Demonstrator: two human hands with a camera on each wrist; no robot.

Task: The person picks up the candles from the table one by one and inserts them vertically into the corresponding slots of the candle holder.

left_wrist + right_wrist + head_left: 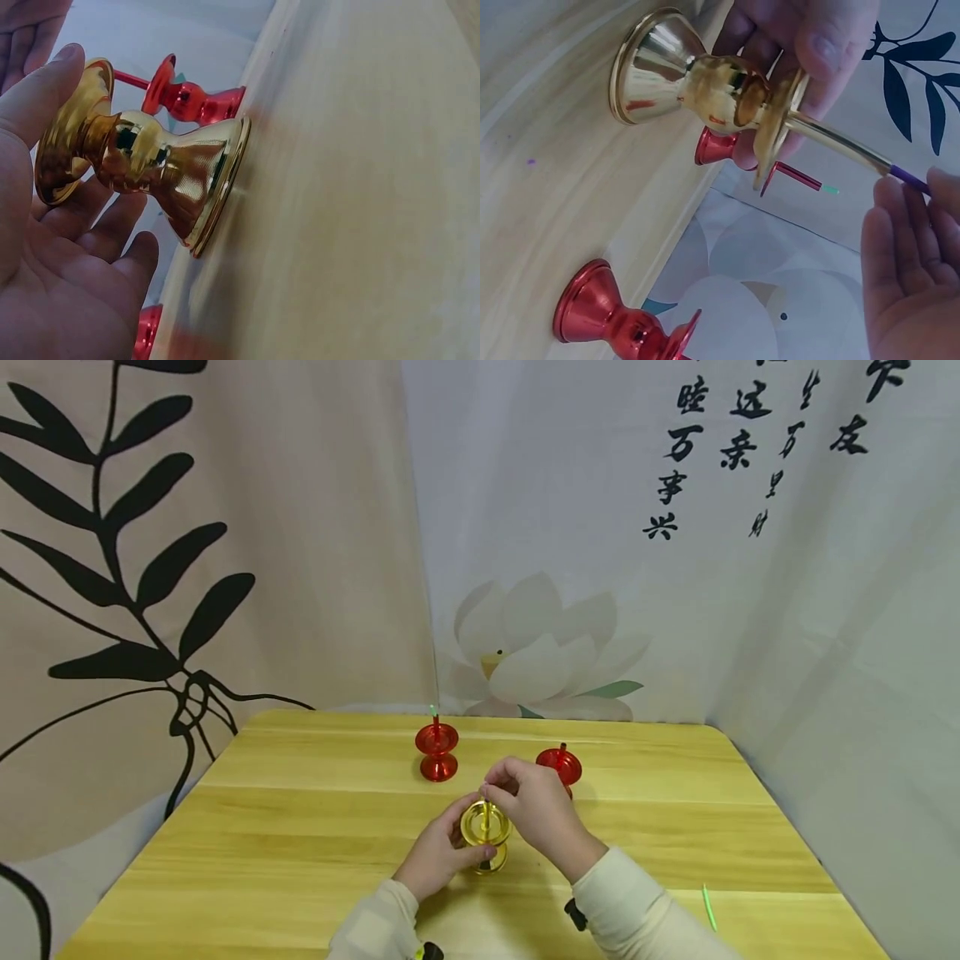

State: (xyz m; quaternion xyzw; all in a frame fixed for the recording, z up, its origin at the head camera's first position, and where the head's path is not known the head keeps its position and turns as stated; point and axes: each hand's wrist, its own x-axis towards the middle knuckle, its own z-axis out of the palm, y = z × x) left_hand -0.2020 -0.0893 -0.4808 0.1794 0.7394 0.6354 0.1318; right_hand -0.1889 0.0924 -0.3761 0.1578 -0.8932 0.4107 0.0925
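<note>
A shiny gold candlestick [475, 828] is at the middle of the table, a thin tube rising from its dish. My left hand [438, 857] holds it by the dish, thumb on the near side and fingers behind. In the right wrist view, a thin purple stick [907, 178] stands at the tube's top end. My right hand [536, 810] pinches this stick between thumb and fingertips; how deep it sits in the tube is hidden. The candlestick's base is at the wooden surface; whether it touches fully I cannot tell.
Behind my hands stand two red candlesticks: the left one [437, 741] has a green tip in its tube, the right one [555, 762] is partly covered by my right hand. A green stick [709, 907] lies at the table's right. Printed curtains hang behind the table [315, 827].
</note>
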